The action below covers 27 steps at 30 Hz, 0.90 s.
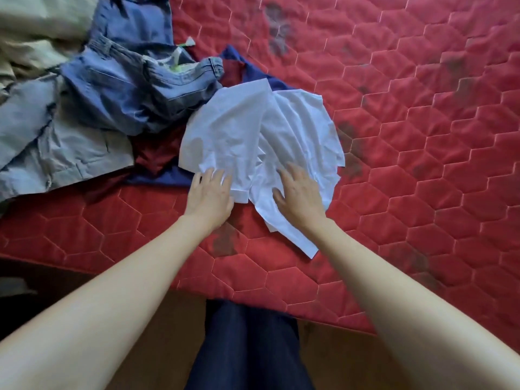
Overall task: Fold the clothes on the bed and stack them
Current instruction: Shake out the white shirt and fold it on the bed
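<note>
A crumpled white garment (253, 136) lies spread on the red quilted bed (422, 136), near its front edge. My left hand (209, 194) rests at the garment's near left edge, fingers straight and touching the cloth. My right hand (298, 192) lies flat on the garment's near part, fingers spread. Neither hand grips the cloth. A navy and maroon garment (157, 153) lies partly under the white one.
A heap of unfolded clothes fills the left: blue denim jeans (135, 88), a pale grey garment (56, 147) and a beige one (33, 26) at the far left. The bed's front edge (253, 299) runs just before my legs.
</note>
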Each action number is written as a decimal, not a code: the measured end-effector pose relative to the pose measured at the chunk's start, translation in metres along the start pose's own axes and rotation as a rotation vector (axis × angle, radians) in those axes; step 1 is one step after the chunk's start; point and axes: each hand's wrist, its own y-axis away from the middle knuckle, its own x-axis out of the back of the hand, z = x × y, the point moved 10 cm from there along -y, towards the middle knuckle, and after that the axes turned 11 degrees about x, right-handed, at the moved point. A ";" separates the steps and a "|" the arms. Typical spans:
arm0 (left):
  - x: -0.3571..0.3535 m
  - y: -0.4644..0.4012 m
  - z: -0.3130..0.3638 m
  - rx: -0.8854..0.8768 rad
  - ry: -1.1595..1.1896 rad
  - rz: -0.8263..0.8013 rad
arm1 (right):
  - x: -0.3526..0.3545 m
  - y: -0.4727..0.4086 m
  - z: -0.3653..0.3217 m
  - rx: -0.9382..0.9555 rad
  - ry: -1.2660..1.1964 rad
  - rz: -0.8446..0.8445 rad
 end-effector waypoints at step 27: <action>0.156 -0.047 -0.016 0.018 0.433 0.519 | 0.067 -0.068 -0.009 -0.217 -0.378 0.415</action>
